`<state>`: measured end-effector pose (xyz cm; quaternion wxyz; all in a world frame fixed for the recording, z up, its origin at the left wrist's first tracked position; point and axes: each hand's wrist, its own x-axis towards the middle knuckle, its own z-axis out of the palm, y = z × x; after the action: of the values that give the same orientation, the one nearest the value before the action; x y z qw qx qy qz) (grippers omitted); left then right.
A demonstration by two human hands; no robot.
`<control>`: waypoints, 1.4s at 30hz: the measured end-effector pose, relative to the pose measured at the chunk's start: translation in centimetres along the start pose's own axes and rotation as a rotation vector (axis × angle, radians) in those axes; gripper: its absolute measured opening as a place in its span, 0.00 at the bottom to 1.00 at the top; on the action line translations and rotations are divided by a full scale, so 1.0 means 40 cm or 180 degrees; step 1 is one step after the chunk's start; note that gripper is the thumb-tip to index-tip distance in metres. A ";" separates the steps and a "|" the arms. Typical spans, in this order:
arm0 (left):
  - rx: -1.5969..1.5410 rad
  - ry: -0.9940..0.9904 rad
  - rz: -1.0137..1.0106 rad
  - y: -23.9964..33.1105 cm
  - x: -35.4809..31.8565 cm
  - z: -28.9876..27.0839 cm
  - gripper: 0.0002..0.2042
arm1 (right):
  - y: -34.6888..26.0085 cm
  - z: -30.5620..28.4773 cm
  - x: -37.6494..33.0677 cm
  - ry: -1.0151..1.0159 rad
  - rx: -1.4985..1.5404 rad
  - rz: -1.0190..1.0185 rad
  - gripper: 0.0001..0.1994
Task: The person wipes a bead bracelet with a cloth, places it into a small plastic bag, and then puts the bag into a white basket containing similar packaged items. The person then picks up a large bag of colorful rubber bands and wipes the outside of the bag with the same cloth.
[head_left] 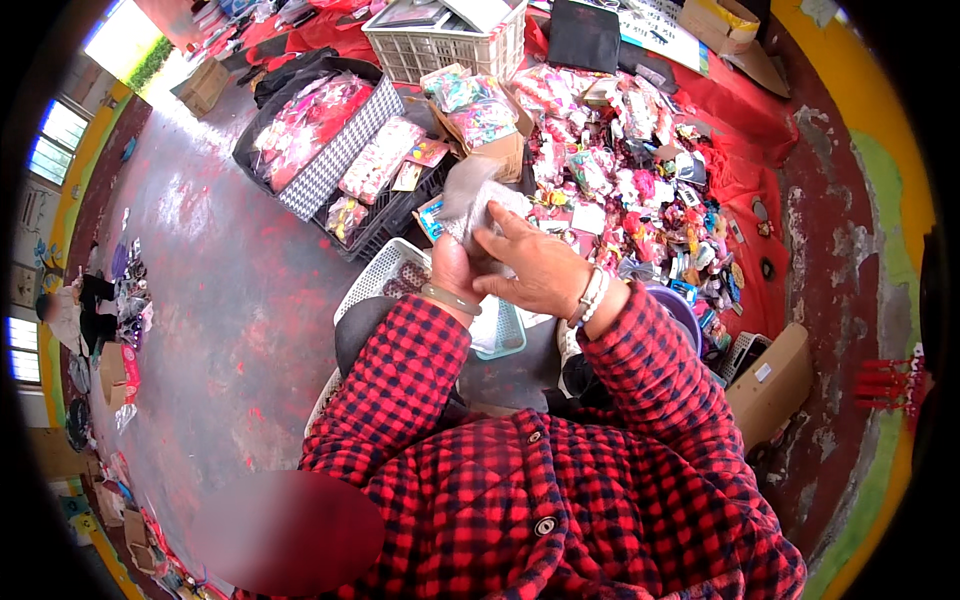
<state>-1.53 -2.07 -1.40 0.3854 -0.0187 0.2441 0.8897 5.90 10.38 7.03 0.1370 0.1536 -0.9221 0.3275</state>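
Right now your right hand (535, 268) is curled over a clear plastic packet (470, 205), fingers pinching its near edge, while your left hand (452, 268) grips it from beneath at chest height. It looks light, thin and floppy, probably slippery too, so hold it by the edges and not the slack middle. Just below sits a white basket (385, 270); beyond it lies a heap of small bright trinkets (630, 170) on a red cloth (745, 175).

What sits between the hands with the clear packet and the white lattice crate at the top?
In the head view, a brown cardboard box of packeted trinkets lies between the clear packet, held by both hands, and the white lattice crate.
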 end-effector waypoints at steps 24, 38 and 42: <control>0.5581 -0.0089 0.3805 -0.076 -0.012 0.091 0.07 | 0.267 0.202 -0.048 0.2238 0.4938 0.2971 0.13; 0.1413 0.0022 0.1112 -0.094 0.019 0.020 0.17 | 0.244 0.151 -0.034 0.1689 0.4988 0.3235 0.25; 0.0551 -0.0388 0.1336 -0.041 0.022 0.044 0.19 | 0.310 0.110 -0.039 0.2715 0.5134 0.3402 0.21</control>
<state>-0.74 0.29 -0.74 0.2062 0.1192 0.2943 0.9256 2.02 16.99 -3.79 0.1450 -0.3546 -0.2549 0.8878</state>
